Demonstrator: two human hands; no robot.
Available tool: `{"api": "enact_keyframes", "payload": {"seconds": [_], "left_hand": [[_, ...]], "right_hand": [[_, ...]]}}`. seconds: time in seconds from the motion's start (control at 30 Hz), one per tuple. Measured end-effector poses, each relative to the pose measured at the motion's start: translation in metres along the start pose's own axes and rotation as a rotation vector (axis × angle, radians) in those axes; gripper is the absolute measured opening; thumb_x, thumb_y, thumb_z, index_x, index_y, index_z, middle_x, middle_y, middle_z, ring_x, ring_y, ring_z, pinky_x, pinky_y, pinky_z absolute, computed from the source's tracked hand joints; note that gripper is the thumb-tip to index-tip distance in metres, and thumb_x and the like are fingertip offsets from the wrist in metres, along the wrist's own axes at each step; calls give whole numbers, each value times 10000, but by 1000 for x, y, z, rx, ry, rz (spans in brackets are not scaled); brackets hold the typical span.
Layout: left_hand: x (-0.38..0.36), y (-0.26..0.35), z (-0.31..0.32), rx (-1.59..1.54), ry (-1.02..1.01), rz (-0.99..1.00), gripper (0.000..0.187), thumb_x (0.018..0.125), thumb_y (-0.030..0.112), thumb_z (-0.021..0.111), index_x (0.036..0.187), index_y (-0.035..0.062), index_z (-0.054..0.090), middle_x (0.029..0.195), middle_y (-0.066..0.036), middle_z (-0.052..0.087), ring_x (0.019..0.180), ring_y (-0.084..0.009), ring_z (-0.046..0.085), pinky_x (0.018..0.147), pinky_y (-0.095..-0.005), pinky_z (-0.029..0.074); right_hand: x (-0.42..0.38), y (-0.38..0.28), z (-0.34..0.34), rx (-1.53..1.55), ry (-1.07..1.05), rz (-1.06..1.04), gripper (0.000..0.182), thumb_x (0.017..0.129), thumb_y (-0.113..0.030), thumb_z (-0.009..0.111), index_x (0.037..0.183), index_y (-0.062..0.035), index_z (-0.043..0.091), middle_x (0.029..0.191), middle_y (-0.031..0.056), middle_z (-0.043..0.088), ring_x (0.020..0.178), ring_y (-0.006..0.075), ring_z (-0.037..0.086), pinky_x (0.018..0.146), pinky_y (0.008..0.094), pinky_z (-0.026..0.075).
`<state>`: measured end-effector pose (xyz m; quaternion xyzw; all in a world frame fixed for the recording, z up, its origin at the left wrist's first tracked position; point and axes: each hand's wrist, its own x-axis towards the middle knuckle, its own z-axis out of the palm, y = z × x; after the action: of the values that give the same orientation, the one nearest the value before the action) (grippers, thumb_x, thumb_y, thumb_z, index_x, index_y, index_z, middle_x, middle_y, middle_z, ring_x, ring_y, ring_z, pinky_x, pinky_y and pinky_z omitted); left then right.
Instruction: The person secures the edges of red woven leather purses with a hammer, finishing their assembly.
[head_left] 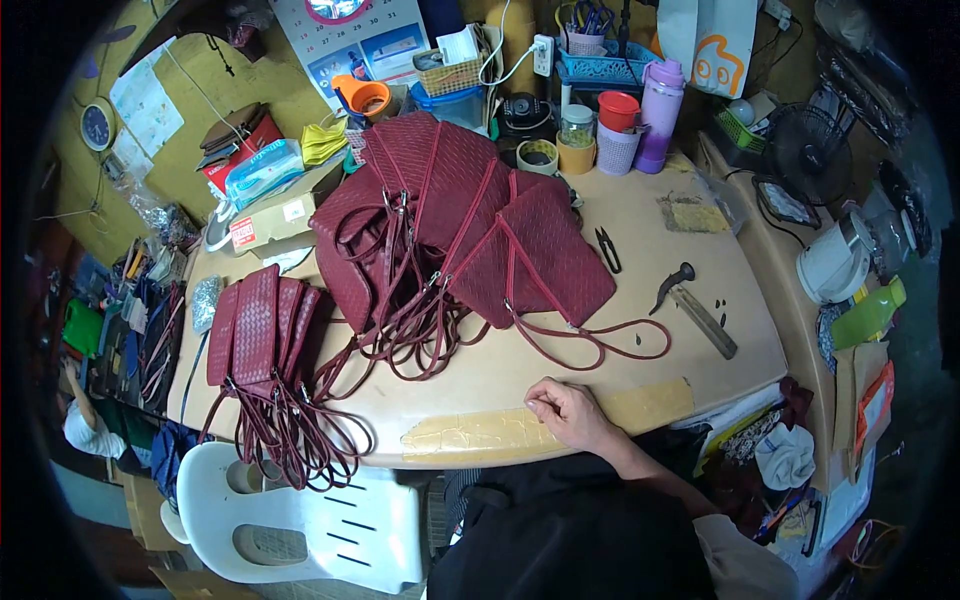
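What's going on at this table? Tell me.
The person's right hand rests, loosely curled, at the near edge of the beige table, over a strip of shiny tan tape; the left is out of view. Beyond lies a heap of dark red, woven-textured bags with thin straps, and a smaller red stack sits to the left. A wooden-handled hammer and small black snips lie untouched.

The head camera looks steeply down over the smooth beige tabletop (635, 285), facing the mustard-yellow wall (285, 95) at ten-to-twelve o'clock.
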<state>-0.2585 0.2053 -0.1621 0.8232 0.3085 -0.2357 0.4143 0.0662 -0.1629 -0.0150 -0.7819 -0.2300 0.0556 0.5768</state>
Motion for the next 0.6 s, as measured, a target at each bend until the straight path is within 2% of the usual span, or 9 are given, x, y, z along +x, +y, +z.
{"api": "enact_keyframes", "payload": {"seconds": [0.33, 0.4, 0.6], "left_hand": [[-7, 10, -9, -2, -75, -31, 379, 842, 138, 575, 1182, -27, 535, 969, -133, 627, 899, -212, 595, 810, -304, 464], [-6, 13, -13, 1, -91, -33, 380, 842, 139, 575, 1182, -26, 536, 969, -133, 628, 899, -212, 595, 809, -304, 465], [-8, 20, -18, -1, -141, -47, 380, 843, 144, 576, 1182, -24, 538, 968, -131, 630, 898, -211, 597, 806, -304, 466]], "right_hand": [[-1, 2, 0, -14, -6, 13, 92, 931, -84, 559, 959, 3, 566, 726, 47, 570, 641, 107, 522, 599, 271, 449], [0, 0, -1, -30, -11, 53, 101, 916, -97, 569, 947, -1, 567, 757, 116, 626, 683, 217, 637, 638, 326, 493], [0, -2, -1, -24, -12, 40, 104, 917, -98, 568, 950, 0, 565, 759, 119, 626, 685, 214, 636, 637, 324, 493]]}}
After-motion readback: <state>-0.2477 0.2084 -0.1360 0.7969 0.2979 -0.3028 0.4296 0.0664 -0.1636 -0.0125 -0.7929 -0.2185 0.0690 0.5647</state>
